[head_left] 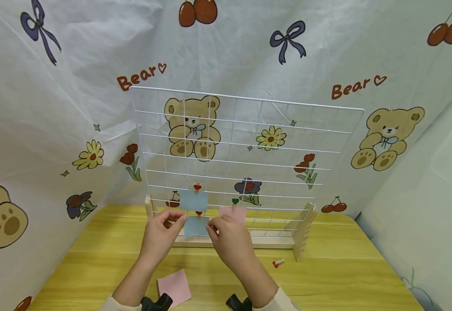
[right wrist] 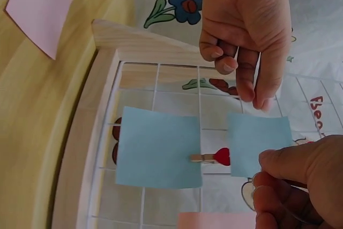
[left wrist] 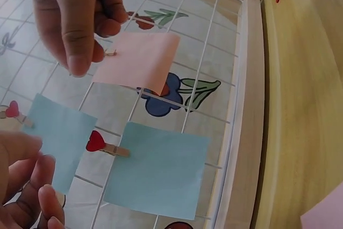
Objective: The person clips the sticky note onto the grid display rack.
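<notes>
Two blue paper notes hang one above the other on a white wire grid (head_left: pixel 264 163). The upper blue note (head_left: pixel 193 200) has a red-heart wooden clip (head_left: pixel 197 187) at its top edge; the lower blue note (left wrist: pixel 158 170) has another red-heart clip (left wrist: pixel 107 146). Beside them hangs a pink note (left wrist: pixel 136 60), under a green-heart clip (head_left: pixel 235 201). My left hand (head_left: pixel 162 235) is at the left of the blue notes, fingers loosely bent, holding nothing visible. My right hand (head_left: pixel 229 239) is in front of the grid near the lower blue and pink notes, thumb near the bent fingers, nothing visible between them.
The grid stands in a wooden base (head_left: pixel 276 242) on a yellow wood-grain table (head_left: pixel 338 268). A pink paper note (head_left: pixel 174 287) lies on the table near my left forearm. One loose red-heart clip (head_left: pixel 278 262) lies right of my right arm. Behind hangs a bear-print cloth (head_left: pixel 233 52).
</notes>
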The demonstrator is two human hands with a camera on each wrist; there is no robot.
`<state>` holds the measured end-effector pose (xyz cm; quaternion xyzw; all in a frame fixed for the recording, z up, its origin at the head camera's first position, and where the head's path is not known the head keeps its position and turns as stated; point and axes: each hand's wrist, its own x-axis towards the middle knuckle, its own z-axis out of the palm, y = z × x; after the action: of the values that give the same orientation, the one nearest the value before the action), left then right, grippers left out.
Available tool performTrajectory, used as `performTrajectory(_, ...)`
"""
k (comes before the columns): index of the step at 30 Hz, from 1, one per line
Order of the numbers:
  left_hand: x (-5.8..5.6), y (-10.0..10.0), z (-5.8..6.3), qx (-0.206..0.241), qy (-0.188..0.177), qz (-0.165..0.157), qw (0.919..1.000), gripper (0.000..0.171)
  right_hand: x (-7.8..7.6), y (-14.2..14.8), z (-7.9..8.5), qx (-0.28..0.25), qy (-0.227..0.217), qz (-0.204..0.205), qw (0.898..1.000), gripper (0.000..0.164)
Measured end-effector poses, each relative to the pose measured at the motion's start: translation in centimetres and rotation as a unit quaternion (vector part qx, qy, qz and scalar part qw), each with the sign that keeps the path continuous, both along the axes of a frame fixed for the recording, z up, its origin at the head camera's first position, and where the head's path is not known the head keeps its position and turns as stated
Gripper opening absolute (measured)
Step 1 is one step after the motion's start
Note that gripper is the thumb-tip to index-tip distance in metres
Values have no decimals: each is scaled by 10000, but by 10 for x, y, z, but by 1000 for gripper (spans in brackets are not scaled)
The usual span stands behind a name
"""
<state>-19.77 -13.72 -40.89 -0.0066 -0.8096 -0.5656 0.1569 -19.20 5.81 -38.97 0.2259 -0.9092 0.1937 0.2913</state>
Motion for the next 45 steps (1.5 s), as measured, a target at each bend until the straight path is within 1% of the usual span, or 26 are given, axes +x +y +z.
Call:
performTrajectory(6, 3, 1, -7, -94, -154, -24, 9998, 16, 3, 5, -12, -76, -262, -12, 9996, 7)
performTrajectory(13, 7, 3, -15, -77, -470, -37, 9989, 11, 5, 10, -27, -43, -466, -128, 9988, 8)
performTrajectory(20, 8, 3, -24, -116, -405, -76, 9991, 10, 9, 16, -40, -44, -738, -213, 9970, 7)
performTrajectory(29, 12, 1, -35, -130, -624, -59, 9980, 14, 13, 29, -55, -137, -1000, -343, 9943, 7)
performTrajectory(35, 15, 0, -43, -190, -722, -67, 9972, 11, 13, 37, -64, -142, -1215, -487, 9913, 6)
performTrajectory(40, 17, -1, -50, -259, -883, -110, 9957, 13, 12, 44, -72, -72, -1191, -566, 9912, 9)
performTrajectory(45, 18, -3, -55, -333, -1056, -156, 9937, 9, 13, 52, -78, -139, -1229, -590, 9906, 12)
